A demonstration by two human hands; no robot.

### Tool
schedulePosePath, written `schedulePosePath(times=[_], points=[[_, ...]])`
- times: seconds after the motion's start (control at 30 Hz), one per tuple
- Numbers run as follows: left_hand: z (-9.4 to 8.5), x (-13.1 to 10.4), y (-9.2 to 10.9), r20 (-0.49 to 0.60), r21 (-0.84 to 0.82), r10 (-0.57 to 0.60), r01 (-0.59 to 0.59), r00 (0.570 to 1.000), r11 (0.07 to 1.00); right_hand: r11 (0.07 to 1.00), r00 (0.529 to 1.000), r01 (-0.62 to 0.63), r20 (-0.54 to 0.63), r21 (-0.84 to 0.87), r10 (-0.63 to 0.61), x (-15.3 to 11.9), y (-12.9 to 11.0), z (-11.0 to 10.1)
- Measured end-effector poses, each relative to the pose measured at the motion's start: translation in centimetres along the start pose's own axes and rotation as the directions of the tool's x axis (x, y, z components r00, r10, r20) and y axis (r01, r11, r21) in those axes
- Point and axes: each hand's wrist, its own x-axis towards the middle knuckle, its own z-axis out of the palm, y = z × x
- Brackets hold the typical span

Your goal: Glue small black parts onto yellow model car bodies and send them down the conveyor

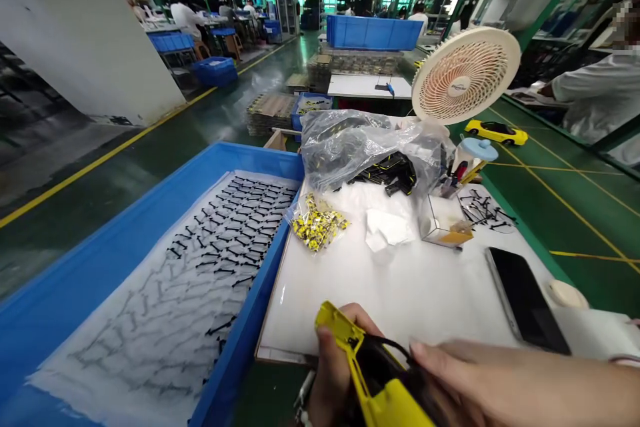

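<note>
At the table's near edge, my left hand (331, 365) is wrapped round a yellow toy car body (400, 405), its thumb on one yellow end. My right hand (453, 367) is closed at the car body's other side, thumb against a black plastic part (380, 360) set in the car's middle. A thin curved black strip stands up near that thumb. Most of the right fingers are hidden behind the car body. Beyond the hands, a clear bag of small yellow and black pieces (320, 225) and a crumpled white sheet (387, 230) lie on the table.
A blue bin (120, 213) with rows of black rods (245, 213) stands left. On the white table (360, 287) are a plastic bag of black parts (345, 147), a small box (445, 223), and a phone (525, 300). A fan (467, 77) and yellow car (495, 131) are behind.
</note>
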Motion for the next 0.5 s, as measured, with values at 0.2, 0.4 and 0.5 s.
schedulePosePath(times=[0.2,0.4,0.5], points=[[0.2,1.0,-0.4,-0.007,-0.220,0.005,-0.006,1.000,0.975,0.740,0.801,-0.073,-0.481,-0.669,-0.356,11.3,-3.6,0.6],[0.0,1.1,0.6,0.041,-0.160,0.034,-0.027,0.999,0.987,0.792,0.703,-0.141,-0.623,-0.594,-0.342,19.1,-5.5,0.5],[0.3,1.3,0.5,0.061,-0.144,0.075,-0.065,0.995,0.987,0.816,0.684,-0.092,-0.632,-0.570,-0.364,19.5,-5.6,0.1]])
